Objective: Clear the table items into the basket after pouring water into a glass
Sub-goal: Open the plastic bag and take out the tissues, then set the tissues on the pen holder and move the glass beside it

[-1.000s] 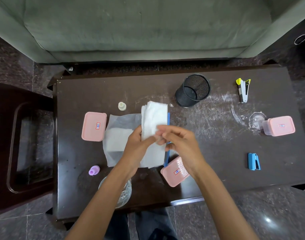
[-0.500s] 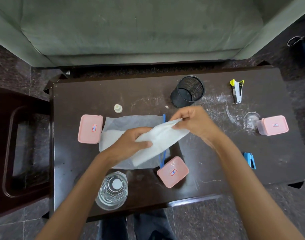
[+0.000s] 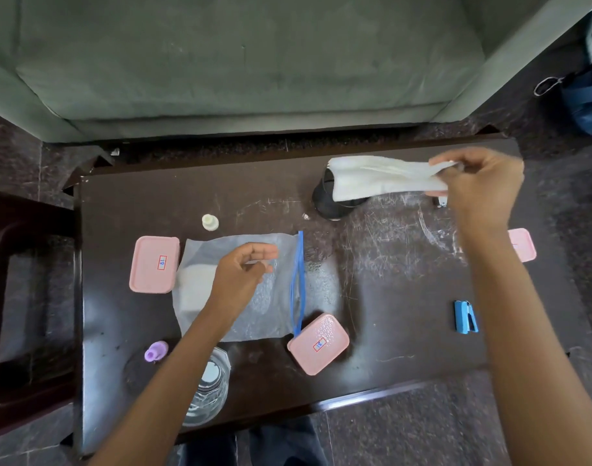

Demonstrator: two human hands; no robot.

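While right hand (image 3: 482, 190) pinches the limp tissue (image 3: 382, 178) over the mesh basket (image 3: 331, 204) — left hand (image 3: 237, 274) loose, empty — its free end may snag the rim and tip it.

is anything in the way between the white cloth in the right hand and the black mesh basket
Nothing visible is. The right hand pinches the white cloth by one end, and the cloth's free end overlaps the black mesh basket in this view. It hides the basket's mouth, so the inside cannot be checked.
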